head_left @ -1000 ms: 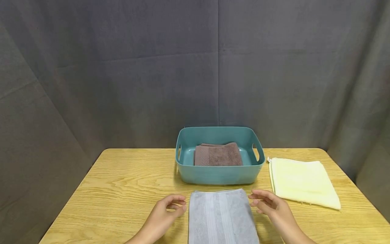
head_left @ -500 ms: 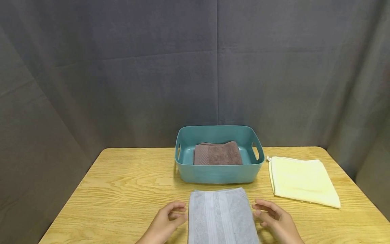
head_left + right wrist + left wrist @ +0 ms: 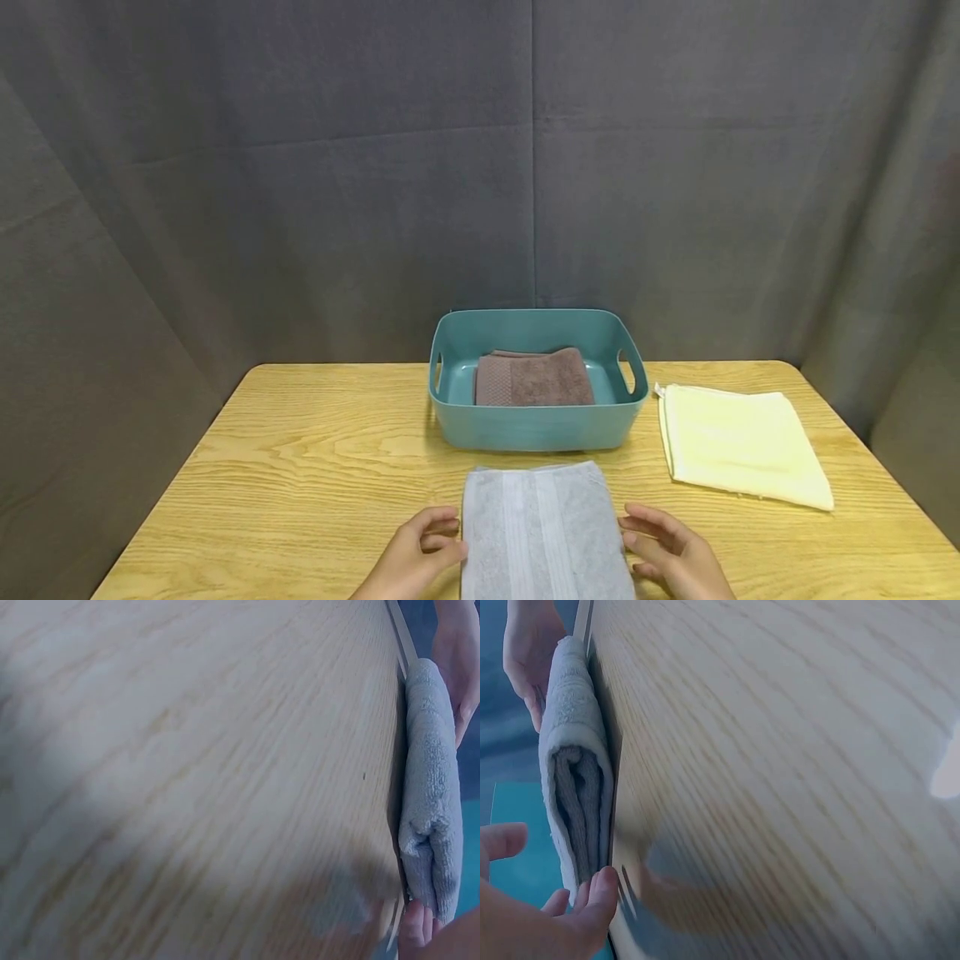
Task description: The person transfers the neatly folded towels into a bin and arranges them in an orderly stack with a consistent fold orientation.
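Note:
A folded grey towel (image 3: pixel 543 533) lies on the table in front of the basket, its layered side edge visible in the left wrist view. My left hand (image 3: pixel 416 554) is at its left side, thumb and fingers apart and loosely bent. In the left wrist view its fingertips (image 3: pixel 604 889) reach the towel's lower edge, near the tabletop. On the opposite side, my right hand (image 3: pixel 675 554) has its fingers close against the towel's right edge. The right wrist view shows fingertips (image 3: pixel 416 926) low at the towel's corner, the rest of that hand mostly out of frame.
Behind the towel stands a teal basket (image 3: pixel 536 429) with side handle holes, holding a folded brown towel (image 3: pixel 551 379). To the right lies a folded yellow towel (image 3: pixel 742 446). All rest on a wooden table (image 3: pixel 300 467), with a grey curtain (image 3: pixel 375 208) behind it.
Both hands have slid nearer to me along the grey towel's sides. They now sit closer in at its edges. Towel and basket stay in place; the head view shifts slightly.

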Tool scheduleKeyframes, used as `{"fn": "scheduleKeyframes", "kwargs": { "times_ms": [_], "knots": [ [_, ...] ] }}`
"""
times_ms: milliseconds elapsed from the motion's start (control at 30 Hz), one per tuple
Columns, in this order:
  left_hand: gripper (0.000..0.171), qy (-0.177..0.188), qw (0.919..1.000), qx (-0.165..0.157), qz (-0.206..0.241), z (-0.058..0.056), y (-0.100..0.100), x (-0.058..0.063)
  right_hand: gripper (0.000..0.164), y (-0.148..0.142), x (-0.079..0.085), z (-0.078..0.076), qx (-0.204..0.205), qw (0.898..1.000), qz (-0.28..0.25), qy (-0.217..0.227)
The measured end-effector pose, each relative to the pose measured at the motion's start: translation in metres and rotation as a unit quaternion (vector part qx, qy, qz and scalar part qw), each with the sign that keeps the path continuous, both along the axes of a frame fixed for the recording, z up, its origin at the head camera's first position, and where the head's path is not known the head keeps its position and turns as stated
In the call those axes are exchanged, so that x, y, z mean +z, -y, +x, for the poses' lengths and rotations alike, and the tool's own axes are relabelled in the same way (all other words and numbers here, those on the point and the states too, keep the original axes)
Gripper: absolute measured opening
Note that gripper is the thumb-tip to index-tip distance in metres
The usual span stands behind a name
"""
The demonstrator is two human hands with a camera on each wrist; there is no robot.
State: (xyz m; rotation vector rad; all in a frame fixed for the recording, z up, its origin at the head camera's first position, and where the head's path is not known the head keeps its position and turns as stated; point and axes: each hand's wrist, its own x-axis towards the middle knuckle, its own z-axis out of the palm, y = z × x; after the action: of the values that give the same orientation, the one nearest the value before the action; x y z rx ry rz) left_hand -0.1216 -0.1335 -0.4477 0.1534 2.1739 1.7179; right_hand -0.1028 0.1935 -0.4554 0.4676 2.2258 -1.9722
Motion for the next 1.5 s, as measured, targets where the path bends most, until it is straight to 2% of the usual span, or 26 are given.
{"fn": "scheduleKeyframes", "kwargs": {
  "times_ms": [133,367,633,767,900,1100,1267,1400,1500],
  "knots": [
    [0.059,0.004,1.0000,0.003,-0.007,0.000,-0.003,-0.002,0.055,0.001,-0.003,0.001,-0.002,1.000,-0.021,0.006],
    [0.059,0.026,0.9996,0.002,0.014,-0.002,-0.007,-0.003,0.060,0.002,-0.002,0.000,0.007,1.000,-0.008,0.028],
    [0.060,0.065,0.9974,0.002,0.031,-0.007,-0.014,-0.001,0.069,-0.002,-0.003,-0.003,0.064,0.997,-0.020,0.038],
    [0.060,0.080,0.9965,-0.001,0.025,-0.009,-0.015,0.002,0.073,-0.002,-0.002,-0.005,0.085,0.995,-0.018,0.040],
    [0.061,0.088,0.9960,-0.007,0.010,-0.012,-0.016,0.007,0.072,0.002,-0.001,-0.006,0.075,0.996,-0.008,0.051],
    [0.060,0.078,0.9967,-0.021,-0.003,-0.013,-0.019,0.011,0.072,0.003,0.001,-0.008,0.075,0.995,-0.018,0.057],
    [0.058,0.083,0.9961,-0.022,0.019,-0.014,-0.022,0.010,0.071,0.005,0.002,-0.010,0.076,0.996,-0.023,0.051],
    [0.056,0.083,0.9955,-0.024,0.038,-0.014,-0.024,0.008,0.068,0.011,0.004,-0.012,0.054,0.997,0.013,0.053],
    [0.053,0.072,0.9966,-0.025,0.030,-0.014,-0.026,0.007,0.067,0.013,0.004,-0.013,0.050,0.995,0.063,0.054]
  ]
}}
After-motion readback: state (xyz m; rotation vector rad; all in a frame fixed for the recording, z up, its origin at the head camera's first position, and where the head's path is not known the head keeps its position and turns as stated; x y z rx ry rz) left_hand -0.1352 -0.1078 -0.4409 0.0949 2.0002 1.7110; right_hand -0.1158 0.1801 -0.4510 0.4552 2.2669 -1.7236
